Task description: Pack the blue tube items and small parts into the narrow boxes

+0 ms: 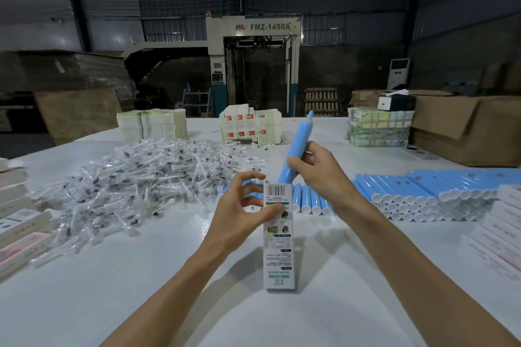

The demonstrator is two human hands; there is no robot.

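Blue tube [296, 146] is up in the air, tilted with its orange-ringed tip pointing far and right, and its lower end sits right at the open top of the narrow box [278, 256]. Right hand [318, 175] has it gripped around the middle, fingers wrapped over the barrel. Left hand [245, 211] is on the box, thumb pressed on the printed front face near the top and fingers curled around the far side, holding it upright on the white table [169, 276], barcode at the top.

Just behind the box, a short row of blue tubes [310, 201] lies side by side, white caps facing near. Off to the right, a much bigger stacked bank of tubes [423, 191] runs toward the table edge. To the left, a wide heap of small parts in clear wrappers [146, 177] spreads across the table.

Closed boxes are stacked at the near left edge [19, 222] and the near right edge [501, 222]. At the far side stand piles of flat cartons [152, 124], a printed stack [249, 124] and a strapped bundle [377, 127], with a brown cardboard carton [462, 127] at far right. Beyond the table looms a machine marked FMZ-1450A [253, 59].
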